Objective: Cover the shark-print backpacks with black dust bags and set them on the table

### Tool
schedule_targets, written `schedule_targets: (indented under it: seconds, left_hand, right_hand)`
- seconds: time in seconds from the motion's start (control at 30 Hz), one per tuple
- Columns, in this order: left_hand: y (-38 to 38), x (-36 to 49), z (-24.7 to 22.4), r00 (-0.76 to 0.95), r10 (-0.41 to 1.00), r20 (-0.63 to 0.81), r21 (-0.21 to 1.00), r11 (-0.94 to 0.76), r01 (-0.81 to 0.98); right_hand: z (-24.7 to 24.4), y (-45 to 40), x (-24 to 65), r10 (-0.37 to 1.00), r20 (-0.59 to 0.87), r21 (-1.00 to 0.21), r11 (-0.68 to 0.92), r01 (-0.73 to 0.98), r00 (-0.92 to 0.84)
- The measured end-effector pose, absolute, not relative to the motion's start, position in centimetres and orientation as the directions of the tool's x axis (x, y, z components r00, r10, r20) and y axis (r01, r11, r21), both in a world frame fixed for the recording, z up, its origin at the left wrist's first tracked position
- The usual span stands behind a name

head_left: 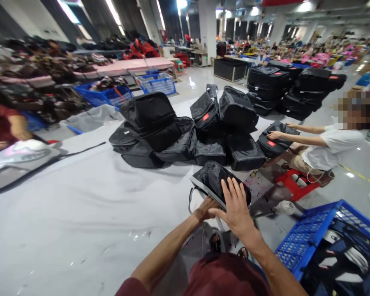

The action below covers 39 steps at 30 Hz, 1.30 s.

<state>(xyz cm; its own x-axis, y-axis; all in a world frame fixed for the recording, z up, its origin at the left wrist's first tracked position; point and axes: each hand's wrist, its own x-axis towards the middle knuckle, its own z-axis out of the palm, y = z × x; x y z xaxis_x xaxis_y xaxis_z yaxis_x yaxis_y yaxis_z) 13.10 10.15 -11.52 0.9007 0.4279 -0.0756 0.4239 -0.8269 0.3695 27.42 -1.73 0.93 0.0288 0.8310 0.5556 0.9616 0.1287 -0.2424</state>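
A black bag (214,179) with a pale grey edge lies tilted at the table's near right corner, right in front of me. My right hand (236,205) presses against its near side, fingers stretched out and slightly apart. My left hand (208,207) reaches to the bag's lower edge, and its fingers disappear under or inside the bag. A thin dark strap hangs at the bag's left side. Just behind stands a pile of similar black bags (152,119), one of them with a red label (206,117).
The white-covered table (80,222) stretches to the left, where another person's arm (18,127) is near a pale piece. At right a person (327,144) on a red stool (296,185) handles a black bag (276,139). A blue crate (308,230) of dark pieces stands near my right.
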Motion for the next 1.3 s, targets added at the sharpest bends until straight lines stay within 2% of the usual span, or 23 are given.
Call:
schedule_targets:
  seconds: [0.13,0.23,0.37,0.5,0.57,0.67,0.77,0.83,0.87,0.93,1.03,1.2,1.3]
  left_hand:
    - [7.2,15.4,-12.2,0.952,0.265,-0.150,0.341,-0.890,0.301]
    - [3.7,16.1,-13.0,0.965,0.133,-0.224,0.323,-0.925,0.203]
    - [-0.4,17.6,-13.4,0.951,-0.046,-0.305,0.380,-0.922,0.077]
    - [-2.7,20.3,-12.4,0.926,-0.211,-0.312,0.438,-0.897,-0.057]
    - [-3.2,21.6,-11.3,0.950,-0.259,-0.173,0.498,-0.855,-0.143]
    - [-3.4,23.2,-9.2,0.943,-0.247,0.222,0.531,-0.781,-0.330]
    - [-2.9,25.2,-7.5,0.810,-0.095,0.579,0.445,-0.795,-0.412]
    - [-2.0,27.5,-7.2,0.769,0.031,0.639,0.433,-0.840,-0.327]
    - [-1.4,28.9,-7.2,0.792,0.087,0.605,0.458,-0.851,-0.257]
    - [0.0,31.9,-7.9,0.884,0.150,0.443,0.530,-0.839,-0.123]
    - [2.1,36.0,-9.4,0.966,0.138,0.221,0.617,-0.786,-0.029]
    - [5.2,41.4,-11.0,0.965,0.206,0.163,0.760,-0.650,0.010]
    - [6.9,44.6,-10.8,0.966,0.257,0.034,0.858,-0.504,0.104]
  right_hand:
    - [-0.5,-5.0,30.1,0.840,0.530,-0.206,-0.003,0.978,0.115]
    - [-1.8,-8.6,32.3,0.808,0.568,-0.228,-0.031,0.973,0.158]
    - [-3.0,-13.7,34.3,0.754,0.608,-0.265,-0.099,0.959,0.246]
    - [-3.3,-18.2,36.3,0.664,0.609,-0.332,-0.284,0.900,0.434]
    - [-3.3,-20.2,37.4,0.592,0.619,-0.354,-0.376,0.856,0.516]
    - [-3.4,-22.3,38.9,0.511,0.633,-0.359,-0.472,0.805,0.582]
    - [-3.7,-23.3,40.5,0.492,0.636,-0.335,-0.518,0.787,0.594]
    - [-4.0,-23.4,41.7,0.492,0.630,-0.315,-0.544,0.777,0.600]
    - [-4.2,-23.3,42.4,0.495,0.622,-0.313,-0.552,0.772,0.606]
    - [-4.6,-23.1,43.8,0.512,0.584,-0.342,-0.549,0.763,0.630]
    - [-5.3,-22.5,46.2,0.539,0.506,-0.417,-0.530,0.738,0.673]
    - [-6.6,-20.5,52.2,0.544,0.425,-0.503,-0.522,0.689,0.723]
    - [-7.3,-18.7,56.8,0.575,0.270,-0.624,-0.506,0.595,0.772]
